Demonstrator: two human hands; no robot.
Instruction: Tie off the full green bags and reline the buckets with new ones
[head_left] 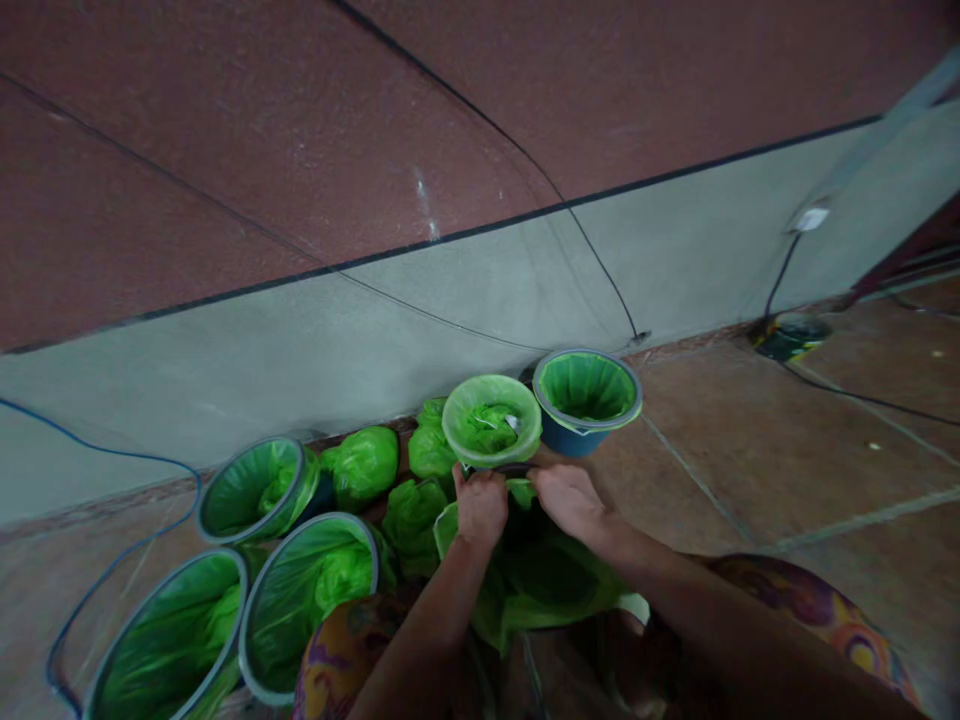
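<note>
Between my knees stands a dark bucket with a green plastic bag (540, 575) lining it and hanging over its near edge. My left hand (481, 505) is closed over the far left part of the rim, gripping the bag there. On the far right part of the rim, my right hand (568, 500) is closed on the same bag. The fingertips of both hands are partly hidden. Just beyond my hands is a pale green lined bucket (491, 420) with crumpled green plastic and a small white piece inside.
A blue bucket (587, 400) with a green liner stands by the wall. Several grey-rimmed lined buckets (311, 610) sit at left, with bunched green bags (364, 465) between. A blue cable (124, 550) crosses the left floor; black cables hang on the wall (480, 270).
</note>
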